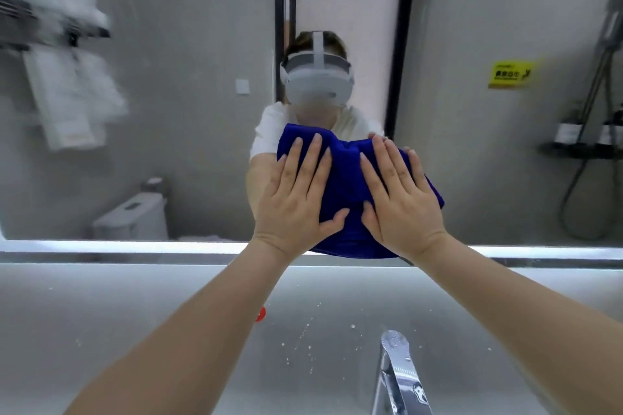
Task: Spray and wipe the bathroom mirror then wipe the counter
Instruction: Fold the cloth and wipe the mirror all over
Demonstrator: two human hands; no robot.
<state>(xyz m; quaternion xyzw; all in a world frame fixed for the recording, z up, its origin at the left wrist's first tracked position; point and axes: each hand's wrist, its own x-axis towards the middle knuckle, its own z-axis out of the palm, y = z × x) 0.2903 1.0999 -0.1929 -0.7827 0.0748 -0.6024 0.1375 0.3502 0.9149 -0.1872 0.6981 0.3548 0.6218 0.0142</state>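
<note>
A blue cloth lies flat against the lower middle of the bathroom mirror. My left hand presses on its left half with straight, spread fingers. My right hand presses on its right half the same way. The cloth's lower edge hangs just over the lit strip at the mirror's bottom. Below it stretches the grey counter, speckled with white droplets. The mirror's upper left looks smeared and wet.
A chrome faucet rises at the lower right of the counter. A small red object shows beside my left forearm. The mirror reflects a person with a headset, a toilet, towels, a door and a shower.
</note>
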